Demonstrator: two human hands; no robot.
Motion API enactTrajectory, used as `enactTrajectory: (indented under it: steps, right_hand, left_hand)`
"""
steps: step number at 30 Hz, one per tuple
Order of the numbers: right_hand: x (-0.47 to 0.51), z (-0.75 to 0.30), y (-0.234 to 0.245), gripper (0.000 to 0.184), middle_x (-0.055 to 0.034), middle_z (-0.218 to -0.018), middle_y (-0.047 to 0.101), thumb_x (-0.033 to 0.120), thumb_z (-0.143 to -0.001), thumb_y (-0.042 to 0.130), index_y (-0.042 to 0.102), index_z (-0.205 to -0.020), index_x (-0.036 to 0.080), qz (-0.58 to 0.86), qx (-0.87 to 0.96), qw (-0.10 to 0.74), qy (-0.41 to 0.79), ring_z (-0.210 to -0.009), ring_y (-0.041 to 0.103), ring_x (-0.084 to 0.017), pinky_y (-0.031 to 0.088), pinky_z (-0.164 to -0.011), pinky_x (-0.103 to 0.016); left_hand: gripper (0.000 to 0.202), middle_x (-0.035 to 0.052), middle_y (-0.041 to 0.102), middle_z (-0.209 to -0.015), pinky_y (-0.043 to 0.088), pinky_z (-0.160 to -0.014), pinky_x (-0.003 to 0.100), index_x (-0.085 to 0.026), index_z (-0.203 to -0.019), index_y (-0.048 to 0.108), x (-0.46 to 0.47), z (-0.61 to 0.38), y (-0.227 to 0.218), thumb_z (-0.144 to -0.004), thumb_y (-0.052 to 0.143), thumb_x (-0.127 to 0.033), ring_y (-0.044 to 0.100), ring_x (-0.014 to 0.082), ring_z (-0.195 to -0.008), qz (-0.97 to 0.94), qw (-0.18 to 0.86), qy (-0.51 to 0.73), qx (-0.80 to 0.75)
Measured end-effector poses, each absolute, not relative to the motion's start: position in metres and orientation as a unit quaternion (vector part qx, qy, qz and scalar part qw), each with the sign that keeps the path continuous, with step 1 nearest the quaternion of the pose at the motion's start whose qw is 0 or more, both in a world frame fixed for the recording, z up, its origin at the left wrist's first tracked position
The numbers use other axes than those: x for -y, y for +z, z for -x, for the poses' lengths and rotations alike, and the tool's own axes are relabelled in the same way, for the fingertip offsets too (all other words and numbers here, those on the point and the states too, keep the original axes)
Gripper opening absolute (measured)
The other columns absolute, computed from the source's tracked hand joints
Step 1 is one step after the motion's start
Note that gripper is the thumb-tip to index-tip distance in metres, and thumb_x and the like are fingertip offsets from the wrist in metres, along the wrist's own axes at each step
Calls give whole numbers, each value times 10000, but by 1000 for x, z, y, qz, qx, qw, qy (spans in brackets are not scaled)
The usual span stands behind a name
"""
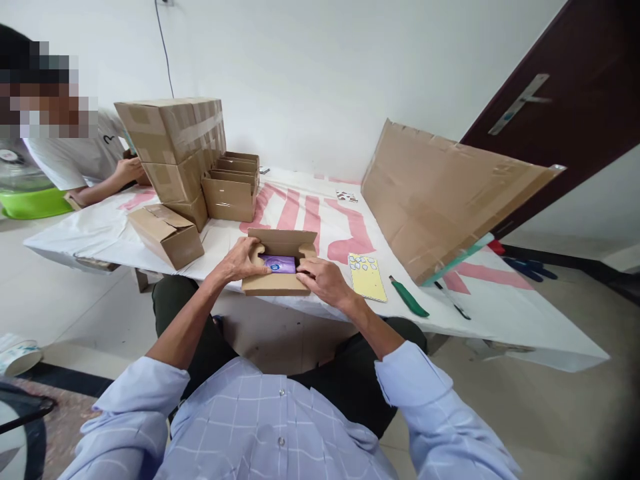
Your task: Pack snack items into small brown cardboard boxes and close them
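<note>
A small open cardboard box (274,283) lies at the table's near edge, its lid flap (283,239) standing up behind. Inside it shows a purple packet (278,263). My left hand (239,261) curls over the box's left side, fingers bent on the side flap. My right hand (325,279) presses on the box's right side, fingertips at the packet's edge. Both hands grip the box.
Stacked taped cartons (175,143), open small boxes (231,190) and a closed small box (167,235) stand at the left. A large flat cardboard sheet (440,193) leans at the right. A yellow sticker sheet (367,276), green cutter (409,297) and pen (453,300) lie nearby. Another person (75,160) works at far left.
</note>
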State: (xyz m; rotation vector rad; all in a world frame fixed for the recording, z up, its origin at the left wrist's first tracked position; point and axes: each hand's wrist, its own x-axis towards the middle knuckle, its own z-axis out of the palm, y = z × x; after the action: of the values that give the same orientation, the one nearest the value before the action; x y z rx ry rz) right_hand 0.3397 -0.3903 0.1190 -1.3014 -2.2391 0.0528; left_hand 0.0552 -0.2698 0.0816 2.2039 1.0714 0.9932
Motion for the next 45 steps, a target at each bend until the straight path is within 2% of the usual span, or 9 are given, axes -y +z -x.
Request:
enactTrajectory:
  steps: [5, 10, 17, 22, 26, 30, 35, 40, 45]
  right_hand:
    - [372, -328, 141, 180, -142, -1122, 802, 197, -1053, 652, 831, -1033, 188, 492, 862, 99, -70, -1099, 652, -292, 506, -945, -403]
    - [365, -323, 155, 229, -224, -1110, 799, 185, -1030, 637, 864, -1030, 154, 542, 824, 23, -162, -1181, 607, -372, 471, -978, -495]
    - [339, -290, 163, 335, -238, -1031, 834, 55, -992, 567, 868, -1126, 114, 536, 830, -111, -108, -1078, 753, -350, 514, -933, -461]
    - [321, -276, 167, 277, -226, -1279, 802, 172, -1003, 671, 819, -1227, 108, 462, 867, -163, -87, -1276, 719, -367, 547, -995, -419]
    - [317, -274, 167, 384, -224, -1349, 782, 259, -1011, 691, 751, -1363, 119, 509, 838, -195, 11, -1233, 756, -375, 572, -985, -427]
    - [313, -272, 160, 370, -235, -1332, 788, 217, -991, 696, 751, -1347, 133, 539, 817, -201, 37, -1224, 765, -385, 570, -1008, -445]
    - [313, -273, 155, 393, -222, -1365, 774, 270, -1003, 694, 725, -1376, 152, 536, 822, -188, 47, -1273, 742, -383, 566, -1018, -435]
    - [315, -279, 161, 442, -178, -1391, 759, 343, -958, 740, 709, -1378, 208, 536, 834, -108, 78, -1291, 715, -395, 556, -1008, -441]
    - [305, -303, 190, 509, -136, -1357, 757, 264, -821, 789, 718, -1320, 197, 537, 842, 34, 37, -1224, 706, -345, 537, -976, -391]
  left_hand:
    - [622, 108, 695, -1212, 582, -1043, 512, -231, -1264, 699, 276, -62, 83, -684, 870, -375, 653, 387, -1233, -803, 224, 353, -425]
    - [510, 96, 691, -1311, 541, -1135, 529, -262, -1312, 665, 283, -61, 84, -824, 745, -386, 633, 355, -1281, -795, 238, 387, -401]
    - [631, 144, 645, -1439, 474, -1228, 546, -202, -1480, 591, 286, -63, 79, -899, 671, -436, 597, 358, -1373, -785, 257, 401, -397]
    - [689, 160, 615, -1496, 435, -1269, 551, -187, -1579, 543, 286, -63, 72, -943, 634, -436, 573, 353, -1424, -781, 269, 423, -373]
    - [693, 165, 602, -1524, 419, -1287, 544, -202, -1606, 550, 288, -61, 70, -980, 644, -486, 561, 353, -1452, -787, 296, 422, -340]
    - [855, 163, 478, -1698, 475, -1240, 522, -275, -1689, 487, 285, -45, 70, -946, 755, -602, 478, 392, -1565, -786, 376, 398, -286]
    - [1306, 160, 319, -1830, 504, -1196, 561, -375, -1768, 328, 276, -17, 64, -678, 976, -686, 339, 485, -1664, -767, 501, 348, -200]
    - [1465, 217, 281, -1827, 537, -1145, 575, -363, -1803, 198, 277, -22, 47, -625, 1055, -519, 359, 496, -1642, -788, 438, 357, -245]
    - [1449, 221, 323, -1790, 560, -1133, 586, -353, -1813, 118, 253, -30, 34, -680, 1020, -419, 433, 482, -1589, -779, 408, 396, -263]
